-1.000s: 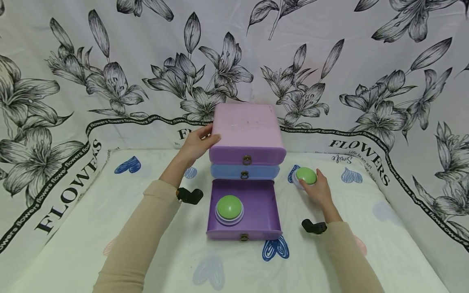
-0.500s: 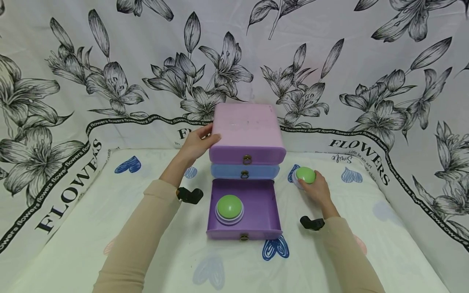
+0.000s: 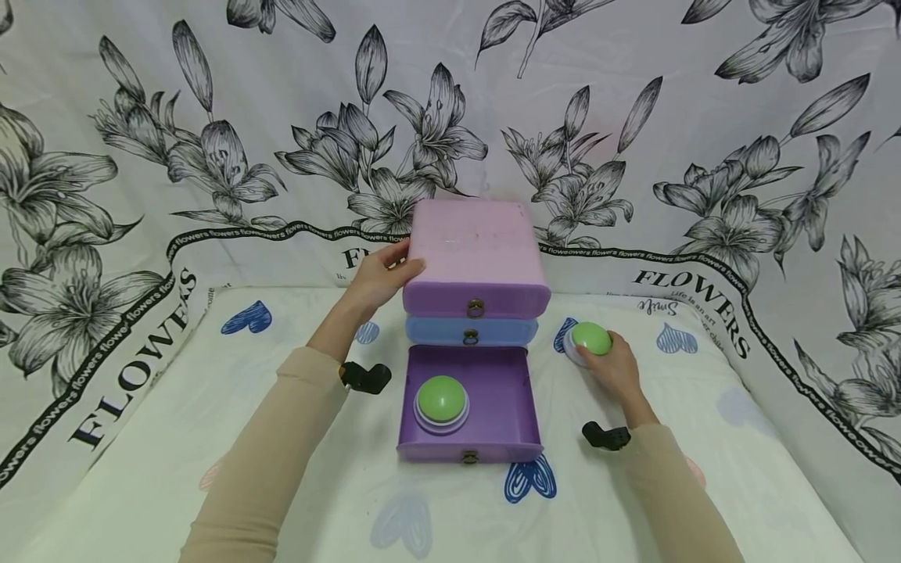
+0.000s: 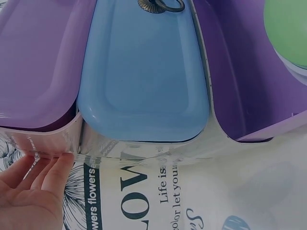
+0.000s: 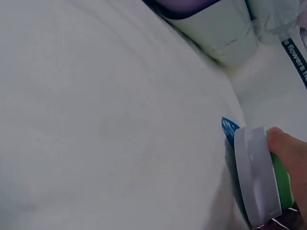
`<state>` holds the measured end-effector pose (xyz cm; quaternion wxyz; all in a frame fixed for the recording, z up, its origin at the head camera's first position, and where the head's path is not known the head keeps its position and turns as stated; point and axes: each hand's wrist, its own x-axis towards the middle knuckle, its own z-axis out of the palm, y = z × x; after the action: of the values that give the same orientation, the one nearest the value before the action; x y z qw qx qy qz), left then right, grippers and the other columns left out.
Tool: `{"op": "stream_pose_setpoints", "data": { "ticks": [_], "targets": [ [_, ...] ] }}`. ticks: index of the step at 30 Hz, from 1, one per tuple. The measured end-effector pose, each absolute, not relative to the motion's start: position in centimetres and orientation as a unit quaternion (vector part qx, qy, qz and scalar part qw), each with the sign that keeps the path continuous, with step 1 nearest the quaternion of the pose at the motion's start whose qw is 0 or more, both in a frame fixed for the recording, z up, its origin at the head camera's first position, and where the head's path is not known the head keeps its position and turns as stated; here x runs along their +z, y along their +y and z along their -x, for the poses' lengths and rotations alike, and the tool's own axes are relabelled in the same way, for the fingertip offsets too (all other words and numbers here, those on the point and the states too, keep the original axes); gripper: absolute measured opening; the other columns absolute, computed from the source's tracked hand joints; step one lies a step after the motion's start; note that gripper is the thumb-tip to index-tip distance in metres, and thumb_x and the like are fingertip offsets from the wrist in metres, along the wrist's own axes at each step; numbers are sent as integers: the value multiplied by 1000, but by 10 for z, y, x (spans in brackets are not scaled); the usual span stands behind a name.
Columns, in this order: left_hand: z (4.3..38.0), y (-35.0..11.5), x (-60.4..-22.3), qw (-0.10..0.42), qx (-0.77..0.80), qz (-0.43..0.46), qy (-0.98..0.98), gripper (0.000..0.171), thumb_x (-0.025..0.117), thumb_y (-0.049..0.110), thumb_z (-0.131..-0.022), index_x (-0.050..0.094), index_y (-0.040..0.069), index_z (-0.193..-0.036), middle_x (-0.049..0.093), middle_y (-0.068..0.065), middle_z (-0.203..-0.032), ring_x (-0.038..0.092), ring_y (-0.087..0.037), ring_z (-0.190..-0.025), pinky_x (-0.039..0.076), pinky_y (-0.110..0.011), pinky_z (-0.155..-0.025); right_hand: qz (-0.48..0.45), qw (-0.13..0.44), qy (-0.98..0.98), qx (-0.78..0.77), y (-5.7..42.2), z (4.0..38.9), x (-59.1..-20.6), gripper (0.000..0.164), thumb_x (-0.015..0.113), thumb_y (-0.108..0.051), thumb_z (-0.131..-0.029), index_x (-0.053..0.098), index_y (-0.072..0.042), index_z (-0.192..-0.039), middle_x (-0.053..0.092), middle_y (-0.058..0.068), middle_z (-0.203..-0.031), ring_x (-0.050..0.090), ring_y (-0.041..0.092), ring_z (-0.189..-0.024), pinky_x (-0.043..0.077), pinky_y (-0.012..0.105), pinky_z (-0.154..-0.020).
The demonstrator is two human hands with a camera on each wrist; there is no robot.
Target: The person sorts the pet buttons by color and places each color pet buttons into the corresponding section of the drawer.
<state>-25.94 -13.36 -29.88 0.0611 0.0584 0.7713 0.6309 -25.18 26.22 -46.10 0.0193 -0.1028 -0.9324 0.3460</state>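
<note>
A mini drawer cabinet (image 3: 479,242) with a pink top stands mid-view. Its bottom purple drawer (image 3: 500,407) is pulled out and holds a green-domed push button (image 3: 441,399) on a white base, toward the left side. My left hand (image 3: 376,277) rests against the cabinet's upper left side; in the left wrist view its fingers (image 4: 53,172) are fairly straight against the pink wall. To the cabinet's right, my right hand (image 3: 619,371) grips a second green push button (image 3: 591,338). The right wrist view shows the thumb (image 5: 285,148) at the edge of its white base (image 5: 256,177).
The blue middle drawer (image 3: 472,331) and the purple top drawer (image 3: 450,300) are closed, each with a ring pull. A white cloth (image 3: 317,469) with heart prints lies beneath. A flower-printed curtain (image 3: 317,78) stands behind the cabinet.
Almost nothing differs. My right hand and the button it grips shift very slightly, while my left hand stays on the cabinet.
</note>
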Motion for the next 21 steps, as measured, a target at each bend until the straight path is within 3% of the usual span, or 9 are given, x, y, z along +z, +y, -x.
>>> {"op": "stream_pose_setpoints", "data": {
  "ticks": [8,21],
  "targets": [
    [258,-133,-297,60,628,-58,773,65,60,25,-90,29,11,-145,32,-7,-147,33,-22,-134,37,-37,-105,75,36,-933,349,261,243,-458,85,62,-42,-85,25,12,-138,37,34,-133,39,45,-120,34,53,-101],
    [258,-134,-297,63,628,-58,774,66,60,25,-90,28,10,-146,32,-8,-147,33,-22,-134,37,-38,-105,34,50,-939,339,254,227,-447,79,66,-34,-83,30,11,-136,38,33,-133,39,45,-122,34,54,-101]
  ]
}}
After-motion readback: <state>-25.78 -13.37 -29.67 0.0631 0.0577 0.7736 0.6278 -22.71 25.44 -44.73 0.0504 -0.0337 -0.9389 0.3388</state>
